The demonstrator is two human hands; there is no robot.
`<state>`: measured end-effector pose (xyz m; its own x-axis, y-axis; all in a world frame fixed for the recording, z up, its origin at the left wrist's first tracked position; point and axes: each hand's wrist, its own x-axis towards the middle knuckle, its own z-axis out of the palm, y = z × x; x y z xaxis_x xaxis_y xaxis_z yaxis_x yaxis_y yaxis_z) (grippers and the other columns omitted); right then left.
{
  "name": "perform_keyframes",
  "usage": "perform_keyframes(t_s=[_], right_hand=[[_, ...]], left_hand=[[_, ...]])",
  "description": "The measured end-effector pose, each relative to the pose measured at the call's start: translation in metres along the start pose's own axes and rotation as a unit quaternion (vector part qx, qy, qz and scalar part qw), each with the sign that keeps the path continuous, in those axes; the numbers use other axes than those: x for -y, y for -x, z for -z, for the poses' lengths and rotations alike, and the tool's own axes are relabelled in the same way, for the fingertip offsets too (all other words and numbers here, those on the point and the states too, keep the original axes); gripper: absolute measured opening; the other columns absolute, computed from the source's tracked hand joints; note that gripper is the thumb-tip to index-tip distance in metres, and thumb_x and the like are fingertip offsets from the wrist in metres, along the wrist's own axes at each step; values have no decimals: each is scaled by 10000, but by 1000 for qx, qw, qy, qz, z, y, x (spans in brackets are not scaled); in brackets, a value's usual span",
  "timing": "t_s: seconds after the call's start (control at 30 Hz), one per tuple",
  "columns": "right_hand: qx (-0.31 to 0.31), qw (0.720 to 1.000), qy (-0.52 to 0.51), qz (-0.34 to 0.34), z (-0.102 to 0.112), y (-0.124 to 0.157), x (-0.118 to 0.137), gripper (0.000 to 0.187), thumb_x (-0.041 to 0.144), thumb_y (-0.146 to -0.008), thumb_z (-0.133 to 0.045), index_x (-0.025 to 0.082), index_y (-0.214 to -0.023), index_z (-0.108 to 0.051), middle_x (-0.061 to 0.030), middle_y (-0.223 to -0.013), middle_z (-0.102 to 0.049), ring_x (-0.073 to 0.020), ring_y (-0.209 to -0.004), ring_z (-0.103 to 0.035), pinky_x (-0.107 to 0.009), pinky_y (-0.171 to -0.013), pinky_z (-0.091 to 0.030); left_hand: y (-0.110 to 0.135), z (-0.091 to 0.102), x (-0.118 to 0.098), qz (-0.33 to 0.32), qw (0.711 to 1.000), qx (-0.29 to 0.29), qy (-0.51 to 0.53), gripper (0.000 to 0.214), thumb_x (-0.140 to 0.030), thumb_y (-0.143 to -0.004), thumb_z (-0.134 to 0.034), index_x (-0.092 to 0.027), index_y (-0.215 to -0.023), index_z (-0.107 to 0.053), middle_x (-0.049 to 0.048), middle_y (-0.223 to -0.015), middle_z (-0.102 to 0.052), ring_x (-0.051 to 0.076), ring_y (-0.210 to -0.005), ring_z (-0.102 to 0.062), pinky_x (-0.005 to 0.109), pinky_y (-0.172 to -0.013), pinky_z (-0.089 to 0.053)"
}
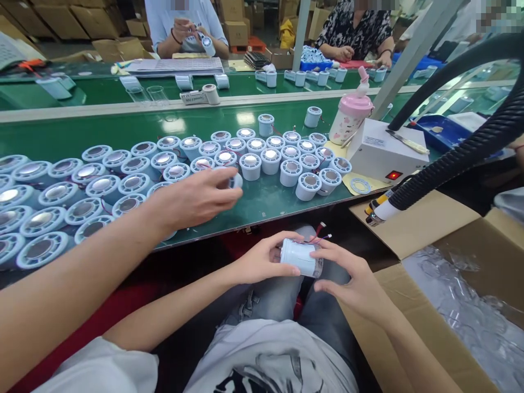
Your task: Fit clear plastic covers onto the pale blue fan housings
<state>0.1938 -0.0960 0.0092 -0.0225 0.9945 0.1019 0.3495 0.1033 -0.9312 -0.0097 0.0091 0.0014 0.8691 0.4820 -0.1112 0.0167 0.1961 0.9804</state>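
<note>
Blue unit (298, 256): over lap, wires (320, 231) up, clear plastic (319, 267) at right end
Left hand (266, 262): fingers clamped on it
Right hand (352, 273): fingertips touching, can't tell if thumb is
Grip: I'd keep wires unpinched
Bench (262, 200): green, rows of units (309, 187), co-worker's hand (196, 196) at one
Room: people (161, 22) opposite, cartons (98, 22) behind

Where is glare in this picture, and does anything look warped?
In the head view, white glare marks the glossy green tabletop and round silver discs on light-blue plastic cylinders; head view again, reflections muddle the clear plastic pieces; also head view, far-left cylinders look stretched, probably by the lens.
</note>
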Motion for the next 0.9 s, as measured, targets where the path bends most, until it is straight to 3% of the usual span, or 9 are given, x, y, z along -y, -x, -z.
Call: perform_keyframes(t_s=[0.07, 0.17, 0.37, 0.53, 0.9], right_hand=[[1, 998, 58, 35, -1, 5, 0, 390, 161, -736, -727, 283, -1097, -646, -73, -1318, -576, -258, -1201, -544, -422, -1025, -435], [19, 999, 39, 26, -2, 11, 0, 377, 175, -788, -682, 282, -1138, -592, -69, -1320, -564, -228, -1169, -567, -377, -984, -484], [38, 998, -48, -26, -1, 14, 4, 363, 205, -797, -689, 271, -1131, -562, -57, -1296, -561, -218, -1166, -559, -341, -961, -513], [52, 991, -94, -84, 1, 14, 9, 349, 250, -813, -678, 263, -1138, -551, -55, -1238, -571, -231, -1113, -581, -373, -938, -526], [64, 964, -211, -146, 1, 14, 16, 335, 272, -821, -659, 245, -1125, -520, -43, -1046, -620, -183, -950, -596, -304, -795, -529]], left_hand=[[2, -1, 0, 19, 999, 7, 27, 578, -260, -733, -747, -242, -1251, -491, 79, -1215, -545, 190, -992, -592, 312, -787, -523], [6, -1, -4, 27, 999, 30, 15, 660, -272, -718, -760, -283, -1305, -459, 72, -1212, -547, 186, -959, -599, 298, -745, -530], [9, 1, -12, -24, 997, 35, -71, 719, -221, -667, -797, -278, -1317, -494, 92, -1331, -523, 249, -1160, -553, 381, -959, -470], [11, 0, -15, -60, 993, 40, -99, 705, -203, -660, -798, -269, -1304, -519, 105, -1370, -502, 267, -1222, -518, 397, -984, -463], [15, -1, -24, -92, 985, 52, -139, 712, -237, -672, -795, -283, -1323, -511, 108, -1382, -492, 287, -1286, -452, 412, -1000, -454]])
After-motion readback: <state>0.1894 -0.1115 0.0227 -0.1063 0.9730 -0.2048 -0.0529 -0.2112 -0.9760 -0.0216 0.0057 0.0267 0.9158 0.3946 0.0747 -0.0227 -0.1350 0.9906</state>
